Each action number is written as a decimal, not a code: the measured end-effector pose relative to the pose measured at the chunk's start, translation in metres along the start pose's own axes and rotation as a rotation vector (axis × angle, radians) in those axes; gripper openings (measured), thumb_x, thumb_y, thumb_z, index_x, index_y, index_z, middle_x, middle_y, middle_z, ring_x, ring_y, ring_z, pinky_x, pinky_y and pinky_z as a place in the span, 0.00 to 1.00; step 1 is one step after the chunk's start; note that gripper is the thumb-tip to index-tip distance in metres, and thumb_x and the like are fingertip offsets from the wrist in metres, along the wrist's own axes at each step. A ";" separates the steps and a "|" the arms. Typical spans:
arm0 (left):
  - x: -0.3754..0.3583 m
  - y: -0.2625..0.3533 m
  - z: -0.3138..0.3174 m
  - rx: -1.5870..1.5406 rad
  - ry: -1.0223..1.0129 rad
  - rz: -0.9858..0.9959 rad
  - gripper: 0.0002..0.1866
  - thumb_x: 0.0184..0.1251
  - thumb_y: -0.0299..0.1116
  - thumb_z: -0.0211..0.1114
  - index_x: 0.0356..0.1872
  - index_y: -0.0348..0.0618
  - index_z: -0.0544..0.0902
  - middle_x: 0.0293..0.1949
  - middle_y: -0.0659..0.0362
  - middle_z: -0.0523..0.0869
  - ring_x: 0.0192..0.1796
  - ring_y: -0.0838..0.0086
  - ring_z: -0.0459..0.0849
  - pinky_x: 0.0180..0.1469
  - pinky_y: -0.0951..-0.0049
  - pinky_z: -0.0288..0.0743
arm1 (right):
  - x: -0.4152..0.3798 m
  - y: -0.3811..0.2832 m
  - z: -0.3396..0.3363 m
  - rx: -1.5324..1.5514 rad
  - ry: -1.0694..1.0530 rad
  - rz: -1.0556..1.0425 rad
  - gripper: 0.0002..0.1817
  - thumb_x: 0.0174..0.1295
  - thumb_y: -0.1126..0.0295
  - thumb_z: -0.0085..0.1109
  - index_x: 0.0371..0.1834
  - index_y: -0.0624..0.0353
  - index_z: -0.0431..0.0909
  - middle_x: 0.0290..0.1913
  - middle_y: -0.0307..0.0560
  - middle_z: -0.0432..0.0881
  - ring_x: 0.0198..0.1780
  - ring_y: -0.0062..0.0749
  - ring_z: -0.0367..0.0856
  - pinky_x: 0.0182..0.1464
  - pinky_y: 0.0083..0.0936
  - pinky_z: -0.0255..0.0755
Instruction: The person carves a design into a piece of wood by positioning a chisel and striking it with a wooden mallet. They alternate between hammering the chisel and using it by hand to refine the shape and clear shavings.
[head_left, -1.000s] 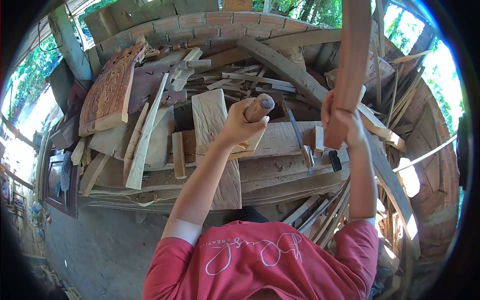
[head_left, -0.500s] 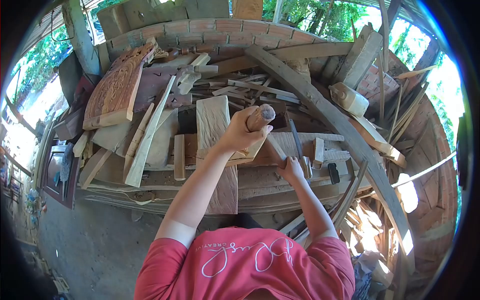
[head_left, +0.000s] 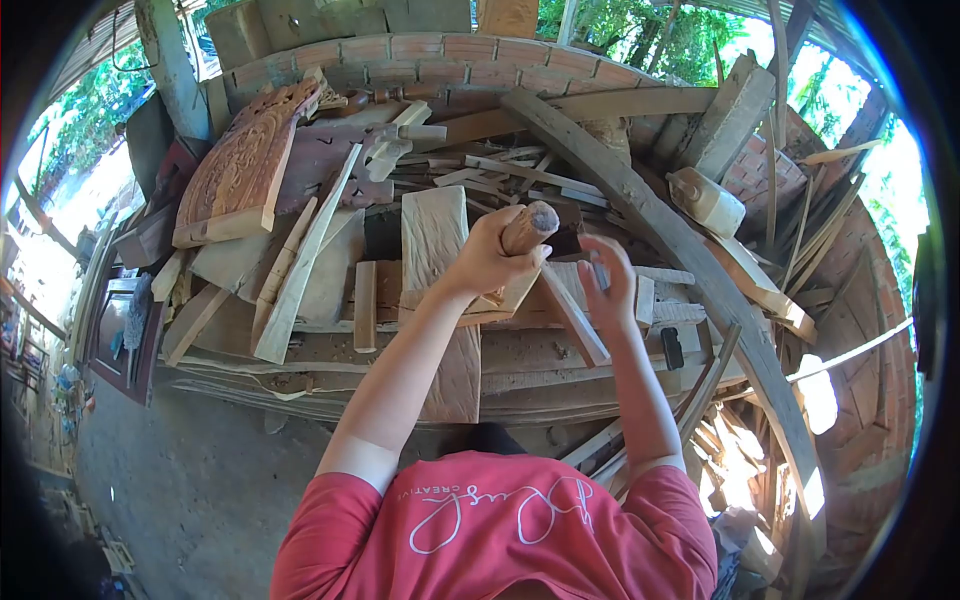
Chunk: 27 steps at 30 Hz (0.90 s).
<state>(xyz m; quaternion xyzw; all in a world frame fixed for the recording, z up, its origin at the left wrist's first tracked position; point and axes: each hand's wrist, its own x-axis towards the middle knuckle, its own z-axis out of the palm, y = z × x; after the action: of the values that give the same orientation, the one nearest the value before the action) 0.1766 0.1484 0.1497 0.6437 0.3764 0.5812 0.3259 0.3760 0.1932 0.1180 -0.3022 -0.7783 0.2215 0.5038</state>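
My left hand [head_left: 492,262] is wrapped round a thick round wooden handle [head_left: 532,228], its worn end pointing up toward me. Beneath this fist shows the edge of a pale wooden block [head_left: 508,302]; the handle's lower end is hidden. My right hand [head_left: 612,275] is over the bench to the right, thumb and fingers apart. A bit of a grey metal tool [head_left: 601,274] shows between them, the rest being covered by the hand. Just left of the right wrist lies a narrow wooden strip [head_left: 575,318].
A wide plank [head_left: 435,235] lies across the stacked boards. Carved wooden panel [head_left: 240,170] stands at back left, thin sticks behind the hands. One long beam [head_left: 650,215] slants down the right side, near a plastic jug [head_left: 706,200] and a small black object [head_left: 672,347].
My right hand has let go of the wooden strip and moved up to the metal tool, opening its fingers. The left hand keeps its grip on the handle. The view has shifted slightly.
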 end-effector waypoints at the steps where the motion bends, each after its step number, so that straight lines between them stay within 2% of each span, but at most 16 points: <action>1: 0.000 0.000 0.000 -0.002 0.001 -0.002 0.12 0.47 0.28 0.66 0.32 0.38 0.75 0.23 0.63 0.73 0.27 0.81 0.67 0.30 0.78 0.65 | 0.012 -0.024 -0.002 0.000 0.005 -0.171 0.27 0.44 0.68 0.68 0.50 0.63 0.73 0.47 0.53 0.77 0.50 0.38 0.75 0.51 0.30 0.68; 2: 0.000 -0.001 0.000 -0.010 -0.007 -0.022 0.12 0.47 0.28 0.66 0.33 0.38 0.75 0.24 0.63 0.74 0.28 0.81 0.69 0.32 0.78 0.66 | 0.023 -0.045 0.000 -0.001 0.009 -0.342 0.28 0.44 0.68 0.68 0.51 0.63 0.72 0.48 0.52 0.77 0.51 0.37 0.75 0.51 0.30 0.68; 4: 0.000 0.000 0.002 -0.019 -0.015 -0.045 0.12 0.47 0.27 0.66 0.34 0.38 0.75 0.25 0.63 0.75 0.29 0.81 0.70 0.33 0.78 0.68 | 0.036 -0.085 0.017 0.135 0.081 -0.282 0.28 0.44 0.69 0.67 0.51 0.63 0.72 0.47 0.52 0.77 0.50 0.37 0.76 0.51 0.28 0.68; 5: 0.001 0.003 0.006 -0.050 0.014 0.019 0.12 0.48 0.27 0.66 0.35 0.38 0.76 0.27 0.62 0.77 0.31 0.81 0.72 0.35 0.78 0.69 | 0.042 -0.089 0.030 0.136 0.079 -0.278 0.28 0.44 0.69 0.67 0.51 0.63 0.72 0.47 0.52 0.77 0.50 0.37 0.76 0.51 0.28 0.68; 6: 0.002 0.004 0.007 -0.079 0.044 0.084 0.13 0.48 0.27 0.66 0.36 0.38 0.76 0.29 0.61 0.78 0.33 0.81 0.74 0.37 0.78 0.70 | 0.050 -0.093 0.042 0.217 0.015 -0.274 0.25 0.46 0.71 0.65 0.50 0.64 0.71 0.45 0.50 0.78 0.48 0.33 0.76 0.49 0.26 0.68; 7: 0.004 -0.004 0.003 -0.070 -0.009 0.140 0.13 0.50 0.27 0.66 0.38 0.37 0.77 0.33 0.60 0.81 0.38 0.80 0.76 0.41 0.77 0.71 | 0.057 -0.093 0.048 0.300 -0.049 -0.272 0.23 0.48 0.73 0.63 0.49 0.64 0.70 0.42 0.49 0.79 0.46 0.29 0.76 0.48 0.24 0.68; 8: 0.002 -0.011 -0.002 -0.068 -0.008 0.137 0.13 0.50 0.27 0.66 0.38 0.37 0.77 0.33 0.60 0.81 0.38 0.80 0.76 0.41 0.77 0.71 | 0.062 -0.087 0.052 0.304 -0.050 -0.271 0.23 0.48 0.73 0.63 0.49 0.64 0.70 0.42 0.49 0.79 0.46 0.29 0.76 0.48 0.24 0.68; 10: -0.004 -0.001 -0.015 0.000 -0.061 -0.028 0.17 0.50 0.31 0.66 0.41 0.37 0.76 0.35 0.58 0.81 0.38 0.78 0.78 0.41 0.76 0.71 | 0.067 -0.074 0.064 0.334 -0.142 -0.121 0.19 0.51 0.76 0.60 0.47 0.64 0.68 0.31 0.44 0.79 0.36 0.25 0.79 0.41 0.20 0.70; 11: -0.010 0.012 -0.027 0.333 -0.179 -0.286 0.28 0.47 0.43 0.70 0.46 0.36 0.74 0.40 0.53 0.81 0.41 0.70 0.80 0.42 0.72 0.72 | 0.067 -0.074 0.066 0.340 -0.152 -0.126 0.19 0.51 0.76 0.60 0.47 0.64 0.68 0.31 0.44 0.79 0.36 0.25 0.79 0.41 0.20 0.70; 12: -0.021 0.007 -0.036 0.337 -0.167 -0.288 0.28 0.47 0.43 0.70 0.46 0.36 0.74 0.40 0.53 0.81 0.41 0.70 0.80 0.42 0.72 0.72 | 0.065 -0.078 0.068 0.455 -0.117 -0.054 0.16 0.51 0.76 0.60 0.44 0.63 0.69 0.29 0.42 0.78 0.32 0.22 0.77 0.37 0.18 0.70; 14: -0.050 -0.022 -0.045 0.896 -0.129 -0.302 0.41 0.40 0.57 0.70 0.51 0.36 0.70 0.46 0.51 0.77 0.52 0.62 0.75 0.53 0.64 0.68 | 0.062 -0.087 0.072 0.683 -0.044 0.096 0.11 0.51 0.77 0.60 0.38 0.62 0.71 0.24 0.39 0.75 0.24 0.18 0.74 0.30 0.15 0.69; 15: -0.066 -0.043 -0.044 0.901 -0.124 -0.308 0.41 0.40 0.57 0.70 0.51 0.36 0.70 0.46 0.51 0.77 0.52 0.62 0.75 0.53 0.64 0.68 | 0.061 -0.090 0.075 0.738 -0.019 0.115 0.06 0.53 0.79 0.57 0.33 0.62 0.71 0.21 0.38 0.74 0.21 0.16 0.72 0.26 0.14 0.67; 17: -0.096 -0.077 -0.039 1.263 -0.057 -0.459 0.50 0.34 0.69 0.64 0.52 0.35 0.71 0.47 0.49 0.77 0.55 0.58 0.73 0.55 0.58 0.65 | 0.060 -0.081 0.082 0.751 -0.027 0.093 0.06 0.53 0.79 0.57 0.33 0.62 0.71 0.21 0.38 0.73 0.21 0.16 0.72 0.25 0.14 0.66; 20: -0.101 -0.069 -0.027 1.303 0.014 -0.502 0.51 0.34 0.72 0.61 0.52 0.35 0.71 0.46 0.49 0.78 0.54 0.61 0.73 0.55 0.57 0.63 | 0.065 -0.072 0.091 0.747 -0.015 0.059 0.05 0.54 0.79 0.56 0.30 0.62 0.69 0.20 0.37 0.72 0.20 0.15 0.71 0.22 0.14 0.64; 23: -0.096 -0.070 -0.033 1.291 -0.052 -0.532 0.51 0.33 0.73 0.61 0.51 0.35 0.71 0.45 0.50 0.78 0.53 0.62 0.73 0.55 0.58 0.62 | 0.073 -0.071 0.095 0.791 0.032 0.119 0.08 0.55 0.78 0.56 0.25 0.60 0.66 0.17 0.36 0.70 0.17 0.15 0.69 0.19 0.14 0.62; 27: -0.093 -0.069 -0.040 1.283 -0.134 -0.540 0.51 0.33 0.74 0.60 0.49 0.35 0.72 0.44 0.49 0.78 0.52 0.63 0.74 0.54 0.62 0.62 | 0.093 -0.074 0.106 0.767 0.037 0.181 0.09 0.56 0.77 0.56 0.24 0.60 0.65 0.15 0.37 0.69 0.14 0.17 0.68 0.18 0.16 0.61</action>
<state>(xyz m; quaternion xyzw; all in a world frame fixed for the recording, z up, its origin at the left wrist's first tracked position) 0.1255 0.1022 0.0479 0.6274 0.7711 0.1019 0.0367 0.2317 0.2000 0.1845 -0.1635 -0.6000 0.5345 0.5723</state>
